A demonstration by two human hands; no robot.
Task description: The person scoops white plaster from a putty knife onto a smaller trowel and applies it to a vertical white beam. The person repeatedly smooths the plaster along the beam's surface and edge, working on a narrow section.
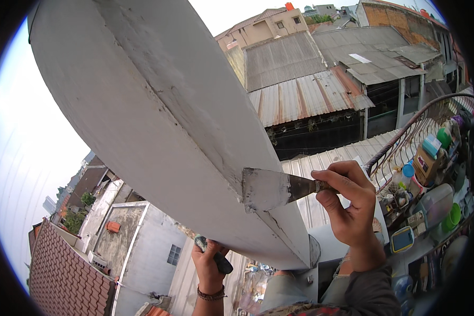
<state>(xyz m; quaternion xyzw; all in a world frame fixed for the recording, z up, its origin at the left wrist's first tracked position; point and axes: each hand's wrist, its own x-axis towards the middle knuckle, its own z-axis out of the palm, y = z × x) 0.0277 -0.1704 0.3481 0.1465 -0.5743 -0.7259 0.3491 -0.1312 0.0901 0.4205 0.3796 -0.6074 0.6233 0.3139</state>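
Observation:
A tall white-grey pillar (142,121) slants across the view, with a rough, cracked seam along its edge. My right hand (350,205) is closed around the handle of a putty knife (300,187). Its wide blade, smeared with pale putty, lies against the pillar's edge near the lower end. Left of the pillar's foot, my left hand (209,268) grips a tool with a dark handle (224,263). The tool's far end is largely out of sight by the pillar's lower side, so its kind is unclear. A braided bracelet (211,295) circles my left wrist.
At the right, a curved metal railing (405,131) borders a ledge crowded with plastic tubs, a cardboard box (425,165) and a green cup (452,216). Corrugated roofs (284,60) spread out beyond and below. A tiled roof (68,268) lies at lower left.

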